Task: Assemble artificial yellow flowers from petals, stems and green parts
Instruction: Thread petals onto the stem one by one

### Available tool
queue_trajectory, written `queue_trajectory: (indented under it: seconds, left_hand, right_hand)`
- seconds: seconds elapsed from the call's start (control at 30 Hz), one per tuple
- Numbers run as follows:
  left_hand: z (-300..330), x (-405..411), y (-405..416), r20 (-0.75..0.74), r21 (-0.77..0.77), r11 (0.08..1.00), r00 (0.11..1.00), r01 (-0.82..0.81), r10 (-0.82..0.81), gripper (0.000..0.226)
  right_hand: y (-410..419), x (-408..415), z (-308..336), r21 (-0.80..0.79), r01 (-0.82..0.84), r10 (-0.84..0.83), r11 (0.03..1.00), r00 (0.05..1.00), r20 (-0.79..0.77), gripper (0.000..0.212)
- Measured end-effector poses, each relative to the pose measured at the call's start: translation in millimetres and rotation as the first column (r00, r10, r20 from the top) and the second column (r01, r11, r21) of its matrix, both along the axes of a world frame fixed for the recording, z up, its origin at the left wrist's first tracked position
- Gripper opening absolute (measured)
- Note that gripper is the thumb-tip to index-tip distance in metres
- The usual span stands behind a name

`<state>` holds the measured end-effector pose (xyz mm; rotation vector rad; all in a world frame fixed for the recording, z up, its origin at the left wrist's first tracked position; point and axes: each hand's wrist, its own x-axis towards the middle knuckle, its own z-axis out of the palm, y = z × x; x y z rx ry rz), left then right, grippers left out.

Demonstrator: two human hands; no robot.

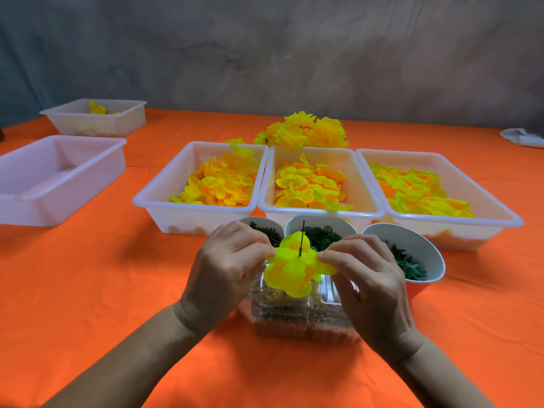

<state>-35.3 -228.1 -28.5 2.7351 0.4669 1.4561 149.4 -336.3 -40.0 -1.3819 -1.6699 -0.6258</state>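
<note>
A yellow petal layer [294, 269] is threaded on a thin dark stem [302, 238] that sticks up through its middle. My left hand [226, 272] pinches the petal's left edge, and my right hand [368, 281] pinches its right edge. Both hold it above a clear plastic box [294, 316]. Three white trays of yellow petals stand behind: left [164, 198], middle [365, 207], right [500, 219]. Three bowls of dark green parts sit just past my hands: left [265, 226], middle [321, 223], right [418, 245]. Finished yellow flowers [306, 131] lie piled behind the trays.
An empty white tray [59, 178] stands at the left, with another white tray [97, 116] holding a yellow piece behind it. A white cloth [524, 136] lies at the far right edge. An orange cloth [117, 275] covers the table.
</note>
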Motion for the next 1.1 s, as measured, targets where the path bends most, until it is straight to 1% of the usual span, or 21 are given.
queue_trajectory:
  seconds: [0.07,0.13,0.23,0.27,0.33,0.4,0.43,0.5,0.57,0.6,0.67,0.77,0.87,0.97,1.0,1.03,1.07,1.1]
  left_hand:
    - [-2,0,0,-0.001,-0.013,1.0,1.0,0.008,-0.008,0.02]
    - [-4,0,3,-0.003,-0.038,0.999,1.0,0.009,-0.009,0.019]
    - [-4,-2,6,0.051,-0.127,0.992,0.999,0.013,-0.007,0.03]
    - [-3,-2,6,0.081,-0.166,0.986,0.997,0.01,0.003,0.031]
    - [0,0,5,0.154,-0.245,0.97,0.987,0.0,0.039,0.014]
    - [7,3,1,0.215,-0.318,0.948,0.976,0.028,0.043,0.011]
    - [11,5,-2,0.237,-0.336,0.94,0.971,0.062,0.021,0.008]
    - [18,8,-8,0.249,-0.353,0.927,0.968,0.126,-0.037,0.015]
    - [22,11,-10,0.21,-0.371,0.913,0.973,0.169,-0.094,0.019]
    - [22,13,-10,0.181,-0.379,0.907,0.976,0.183,-0.121,0.017]
    - [20,17,-9,0.125,-0.388,0.9,0.979,0.196,-0.16,0.011]
    - [16,19,-4,0.097,-0.436,0.872,0.975,0.221,-0.198,0.013]
    - [14,17,0,0.113,-0.518,0.821,0.97,0.241,-0.214,0.014]
    - [13,17,3,0.078,-0.557,0.796,0.969,0.236,-0.233,0.014]
    - [14,15,4,0.07,-0.596,0.769,0.969,0.23,-0.236,0.017]
    - [14,13,5,0.078,-0.655,0.719,0.967,0.232,-0.241,0.018]
    - [15,10,6,0.111,-0.731,0.638,0.965,0.241,-0.238,0.018]
    - [16,9,7,0.169,-0.805,0.532,0.961,0.262,-0.217,0.019]
  right_hand:
    - [0,-1,-2,-0.009,0.011,-0.011,1.0,0.999,-0.042,0.02]
    - [0,1,-3,-0.033,0.046,-0.049,0.998,0.996,-0.081,0.028]
    - [-1,3,1,-0.054,0.049,-0.06,0.997,0.976,-0.209,0.041]
    - [-1,2,4,-0.051,0.028,-0.041,0.998,0.959,-0.281,0.04]
    - [0,-4,11,-0.037,-0.057,0.036,0.998,0.9,-0.434,0.031]
    - [3,-10,19,-0.028,-0.138,0.104,0.99,0.853,-0.511,0.021]
    - [4,-13,22,-0.036,-0.163,0.121,0.986,0.848,-0.516,0.016]
    - [6,-18,26,-0.074,-0.195,0.132,0.978,0.852,-0.507,0.008]
    - [9,-20,25,-0.13,-0.21,0.116,0.969,0.851,-0.512,0.008]
    - [10,-20,25,-0.166,-0.221,0.104,0.961,0.846,-0.522,0.008]
    - [12,-20,23,-0.237,-0.265,0.086,0.935,0.815,-0.572,0.008]
    - [12,-17,25,-0.29,-0.325,0.077,0.9,0.775,-0.628,0.008]
    - [14,-14,28,-0.326,-0.348,0.076,0.879,0.778,-0.624,0.011]
    - [16,-12,29,-0.354,-0.324,0.069,0.877,0.815,-0.575,0.008]
    - [16,-11,29,-0.36,-0.323,0.068,0.875,0.819,-0.57,0.008]
    - [16,-11,29,-0.361,-0.329,0.068,0.872,0.813,-0.578,0.008]
    - [15,-11,29,-0.353,-0.341,0.07,0.871,0.799,-0.598,0.008]
    - [15,-12,28,-0.341,-0.352,0.074,0.872,0.782,-0.619,0.009]
